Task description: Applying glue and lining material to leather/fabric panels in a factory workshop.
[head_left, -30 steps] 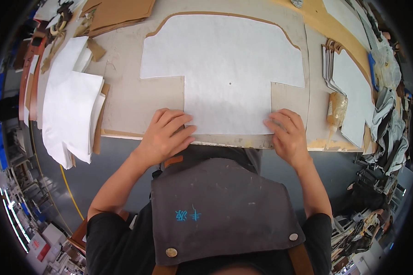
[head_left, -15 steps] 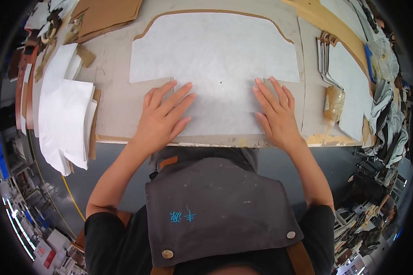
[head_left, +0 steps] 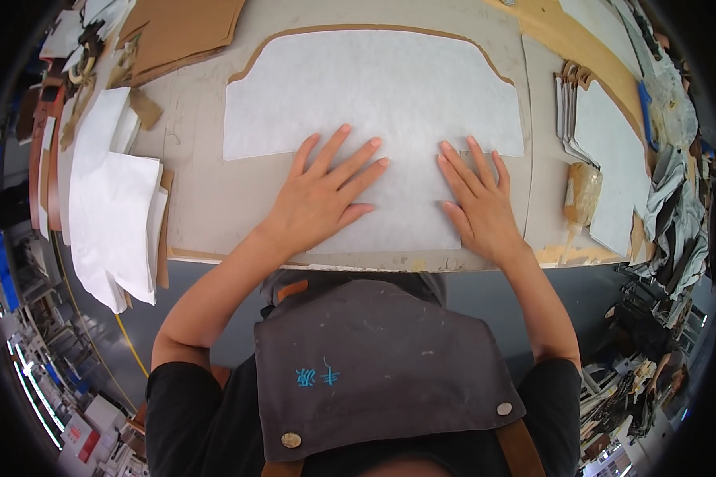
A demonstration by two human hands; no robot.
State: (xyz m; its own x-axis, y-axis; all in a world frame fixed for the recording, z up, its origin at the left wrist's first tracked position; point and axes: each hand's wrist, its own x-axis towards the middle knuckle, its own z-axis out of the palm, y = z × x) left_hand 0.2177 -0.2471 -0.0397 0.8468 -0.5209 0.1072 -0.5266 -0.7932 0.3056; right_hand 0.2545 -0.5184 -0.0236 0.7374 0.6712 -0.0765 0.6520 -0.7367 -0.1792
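Note:
A white T-shaped sheet (head_left: 382, 87) lies flat on the table in front of me, with a brown edge showing along its curved far side. My left hand (head_left: 322, 187) rests on the sheet's narrower near part, palm down with the fingers spread. It covers the sheet's left inner corner. Against the right edge of that same part lies my right hand (head_left: 479, 195), also flat with its fingers apart. Neither hand grips anything.
Folded white sheets (head_left: 115, 199) hang over the table's left edge. Brown sheets (head_left: 183, 36) are stacked at the far left. On the right are a tape-wrapped brown bottle (head_left: 582, 193), several thin metal rods (head_left: 566, 111) and another white piece (head_left: 612, 175). Crumpled grey cloth (head_left: 672, 199) lies beyond.
My left hand has slid to the right, further onto the sheet, and its fingers have spread wider. My right hand stays at the sheet's right edge. The whole table sits slightly lower in view.

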